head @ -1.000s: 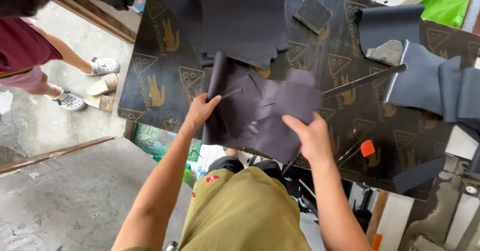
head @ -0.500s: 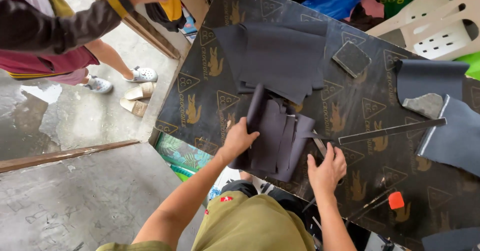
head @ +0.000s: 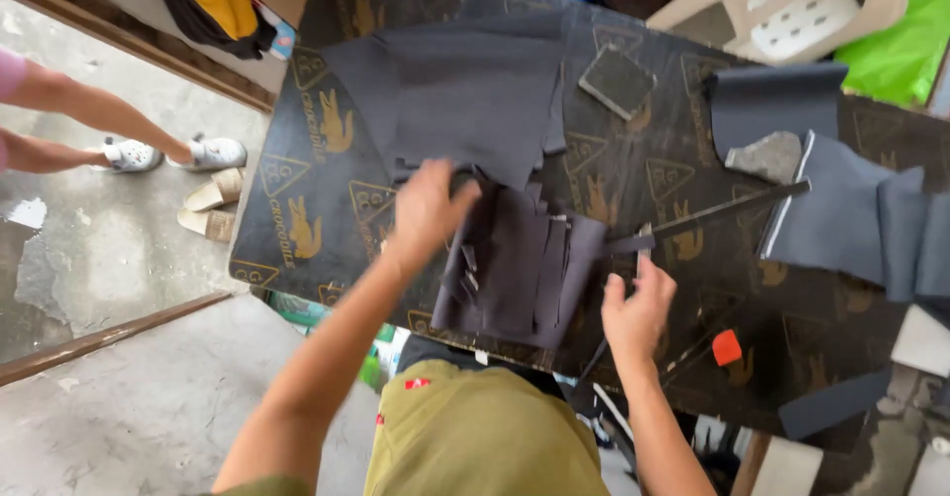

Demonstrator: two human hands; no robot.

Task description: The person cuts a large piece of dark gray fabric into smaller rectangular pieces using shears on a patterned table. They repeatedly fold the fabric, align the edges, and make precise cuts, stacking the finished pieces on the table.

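Since a moment ago you had laid the folded dark fabric pieces (head: 520,268) flat near the table's (head: 297,159) front edge; your left hand (head: 427,207) pressed their top, your right hand (head: 633,308) apparently pinched one strip.

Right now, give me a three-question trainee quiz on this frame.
1. True or false: the left hand rests on the stack of dark fabric pieces.
2. Which lies nearest the right hand? A) the orange object B) the grey stone C) the square dark tile
3. What long thin thing lies across the table between the stack and the folded grey cloth?

Key: 1 true, at its upper left edge. 2 A. 3 a dark straight ruler.
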